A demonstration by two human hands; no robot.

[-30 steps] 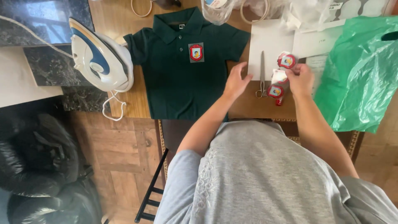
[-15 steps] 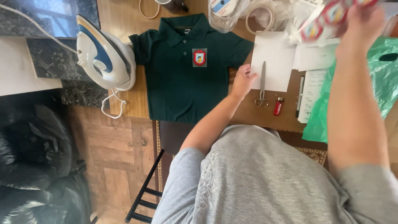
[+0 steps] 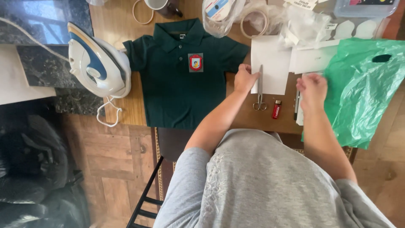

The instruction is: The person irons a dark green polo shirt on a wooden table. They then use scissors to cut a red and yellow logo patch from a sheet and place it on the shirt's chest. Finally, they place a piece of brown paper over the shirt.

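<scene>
White paper sheet (image 3: pixel 272 67) is lying flat at the upper middle of the frame, just right of the dark green polo shirt (image 3: pixel 185 74), and I am pressing its left edge down with my left hand (image 3: pixel 245 78), fingers curled together on the paper's border. Scissors (image 3: pixel 260 90) are lying across the lower left part of that sheet, blades pointing up the frame, handles just below my left hand. My right hand (image 3: pixel 312 87) is hovering right of centre, blurred, fingers loosely bent and gripping nothing that I can make out. A red lighter (image 3: pixel 276 109) is sitting between my two hands, beside a dark pen (image 3: pixel 296 105). A green plastic bag (image 3: pixel 363 90) is spreading over the right side of the frame. A white and blue iron (image 3: pixel 98 63) is standing at the upper left, touching the shirt's sleeve. The shirt is showing a red badge (image 3: pixel 195 62) on its chest.
</scene>
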